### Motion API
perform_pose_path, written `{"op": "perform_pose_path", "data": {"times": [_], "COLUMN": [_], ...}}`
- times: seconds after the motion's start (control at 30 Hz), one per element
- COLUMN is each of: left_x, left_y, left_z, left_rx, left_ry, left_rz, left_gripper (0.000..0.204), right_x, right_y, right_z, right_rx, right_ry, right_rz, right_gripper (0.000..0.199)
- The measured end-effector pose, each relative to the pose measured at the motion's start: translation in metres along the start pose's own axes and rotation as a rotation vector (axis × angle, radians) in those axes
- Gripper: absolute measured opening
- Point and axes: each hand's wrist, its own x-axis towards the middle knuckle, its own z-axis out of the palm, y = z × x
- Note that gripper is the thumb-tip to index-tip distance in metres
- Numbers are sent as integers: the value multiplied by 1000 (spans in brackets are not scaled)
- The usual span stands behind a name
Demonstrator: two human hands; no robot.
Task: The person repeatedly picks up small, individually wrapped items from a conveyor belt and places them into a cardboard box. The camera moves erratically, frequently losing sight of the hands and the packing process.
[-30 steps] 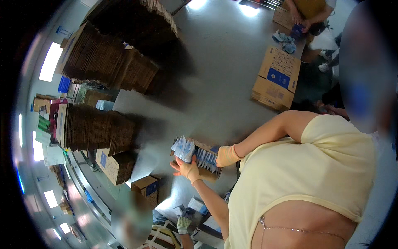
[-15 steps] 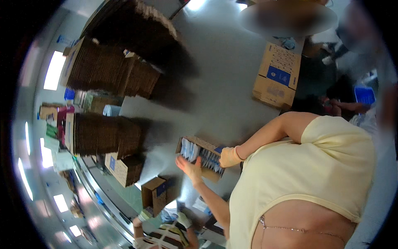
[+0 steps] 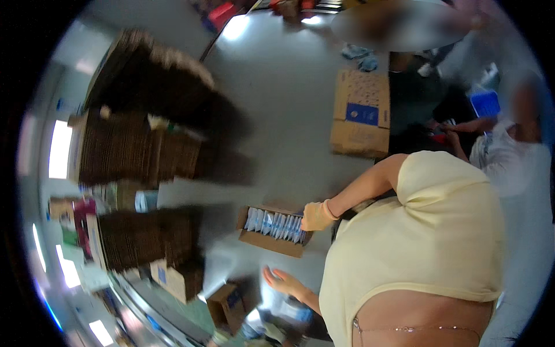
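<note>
An open cardboard box [image 3: 270,243] sits on the grey table in front of me, holding a row of upright white-and-blue packets [image 3: 274,224]. My right hand [image 3: 318,217], in a pale orange glove, is closed at the box's right end, its fingers curled over the edge beside the last packets. Its fingertips are partly hidden there. My left hand [image 3: 283,281] is bare and apart from the box, on its lower side. The fingers are spread with nothing in them.
Tall stacks of flattened cardboard [image 3: 115,147] line the table's left side. A closed carton [image 3: 361,136] lies at the upper right. Lower down stands another open carton [image 3: 225,309], near a co-worker's gloved hands. A person in white [image 3: 509,150] is at the right, near a blue bin [image 3: 484,104].
My left hand has let go of the box's packets and moved away from it, opening. The packets now stand in one even row. My right hand stays at the box's end. The view has shifted.
</note>
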Motion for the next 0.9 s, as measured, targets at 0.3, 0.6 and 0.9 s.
{"op": "perform_pose_path", "data": {"times": [0.3, 0.6, 0.9], "left_x": [-24, 63, 46], "left_y": [-48, 216, 302], "left_z": [106, 189, 335], "left_rx": [-27, -191, -378], "left_ry": [-563, -889, -1501], "left_rz": [231, 642, 463], "left_gripper": [31, 40, 54], "right_x": [-127, -286, -264], "right_y": [208, 188, 82], "right_z": [-95, -138, -3], "right_rx": [8, -71, 737], "right_ry": [445, 741, 630], "right_rz": [931, 1698, 1949], "right_gripper": [17, 23, 71]}}
